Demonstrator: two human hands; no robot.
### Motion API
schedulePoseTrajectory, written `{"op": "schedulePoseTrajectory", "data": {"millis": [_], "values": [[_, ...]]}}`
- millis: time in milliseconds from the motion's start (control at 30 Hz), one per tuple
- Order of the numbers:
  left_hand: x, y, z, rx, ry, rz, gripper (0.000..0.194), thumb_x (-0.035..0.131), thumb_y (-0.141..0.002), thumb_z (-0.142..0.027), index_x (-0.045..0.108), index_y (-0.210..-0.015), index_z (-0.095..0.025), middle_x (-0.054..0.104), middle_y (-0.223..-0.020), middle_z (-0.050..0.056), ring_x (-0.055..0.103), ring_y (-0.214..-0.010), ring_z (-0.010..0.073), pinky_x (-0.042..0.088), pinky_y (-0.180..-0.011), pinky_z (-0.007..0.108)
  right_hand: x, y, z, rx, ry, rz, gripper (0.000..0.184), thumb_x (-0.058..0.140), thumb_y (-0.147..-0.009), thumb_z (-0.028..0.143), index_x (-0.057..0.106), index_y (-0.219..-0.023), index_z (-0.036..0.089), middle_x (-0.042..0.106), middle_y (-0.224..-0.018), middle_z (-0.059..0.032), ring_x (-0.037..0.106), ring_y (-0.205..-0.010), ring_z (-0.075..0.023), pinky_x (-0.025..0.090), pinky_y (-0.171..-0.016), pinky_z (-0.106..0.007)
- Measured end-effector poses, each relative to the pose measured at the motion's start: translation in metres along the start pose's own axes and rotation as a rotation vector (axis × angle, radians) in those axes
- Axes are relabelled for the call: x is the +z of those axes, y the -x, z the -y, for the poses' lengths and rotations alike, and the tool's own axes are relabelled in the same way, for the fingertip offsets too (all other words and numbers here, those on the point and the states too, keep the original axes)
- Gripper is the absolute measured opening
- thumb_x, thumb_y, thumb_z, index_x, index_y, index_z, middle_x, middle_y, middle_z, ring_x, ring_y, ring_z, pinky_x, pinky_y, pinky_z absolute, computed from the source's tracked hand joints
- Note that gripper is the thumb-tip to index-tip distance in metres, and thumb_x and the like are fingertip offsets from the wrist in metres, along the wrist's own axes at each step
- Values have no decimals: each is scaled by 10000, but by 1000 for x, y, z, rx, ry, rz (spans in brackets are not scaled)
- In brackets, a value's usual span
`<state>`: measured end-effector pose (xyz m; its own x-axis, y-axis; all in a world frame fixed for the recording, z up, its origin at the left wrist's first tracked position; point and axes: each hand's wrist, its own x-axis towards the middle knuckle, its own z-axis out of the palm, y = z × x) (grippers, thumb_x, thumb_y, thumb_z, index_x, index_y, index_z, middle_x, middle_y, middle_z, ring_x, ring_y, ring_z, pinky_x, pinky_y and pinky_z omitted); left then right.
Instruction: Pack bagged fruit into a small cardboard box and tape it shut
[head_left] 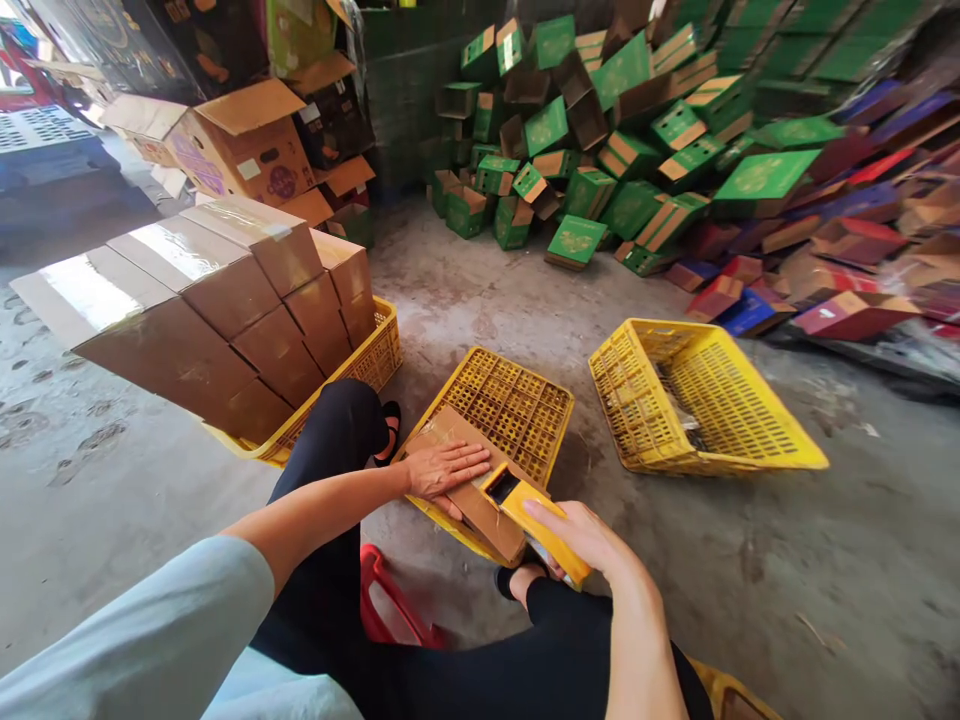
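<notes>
A brown cardboard box [491,527] lies on an upturned yellow plastic crate [521,405] between my legs. My left hand [448,470] rests flat on top of the box, fingers stretched out. Wrapped around a yellow tape dispenser [541,520], my right hand [581,535] holds its head against the box's upper face, close to my left fingertips. The tape roll is mostly hidden behind my right hand, and the box's underside is out of sight.
At left, closed brown boxes [202,270] are stacked in a yellow crate [386,345]. Another yellow crate [637,400] stands at right. Green boxes [574,240] lie in a heap behind, with red and blue boxes [855,310] beside them. Something red [390,600] is under me.
</notes>
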<state>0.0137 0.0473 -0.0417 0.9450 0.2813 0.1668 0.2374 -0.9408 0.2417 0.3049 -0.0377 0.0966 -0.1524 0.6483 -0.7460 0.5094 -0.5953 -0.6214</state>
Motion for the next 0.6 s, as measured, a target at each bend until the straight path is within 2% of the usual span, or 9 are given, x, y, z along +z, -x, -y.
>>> {"op": "schedulePoseTrajectory", "data": {"millis": [233,433,600], "values": [[-6,-7,-13,1,11,-19,1040,448,-945,-776,190,-1639,-45,220,-1677,254,142,-1592,344,117,-1289,521,-1,-1,2,6,30,8,468,552,-939,617,615,-741,198,623,-514,-37,597,-425,-161,529,-449,-266],[-5,-18,-25,56,17,-47,1068,444,-968,-743,164,-1608,66,209,-1662,301,137,-1593,334,162,-1293,475,-3,-4,-4,-35,74,2,515,519,-942,655,614,-728,196,619,-519,-39,610,-448,-172,533,-460,-269],[-2,-18,-24,33,-1,-40,977,433,-997,-699,208,-1612,26,245,-1654,290,167,-1588,333,188,-1286,495,-2,-5,-8,-40,70,-5,523,541,-934,663,635,-767,176,626,-528,-38,624,-467,-177,546,-485,-278]]}}
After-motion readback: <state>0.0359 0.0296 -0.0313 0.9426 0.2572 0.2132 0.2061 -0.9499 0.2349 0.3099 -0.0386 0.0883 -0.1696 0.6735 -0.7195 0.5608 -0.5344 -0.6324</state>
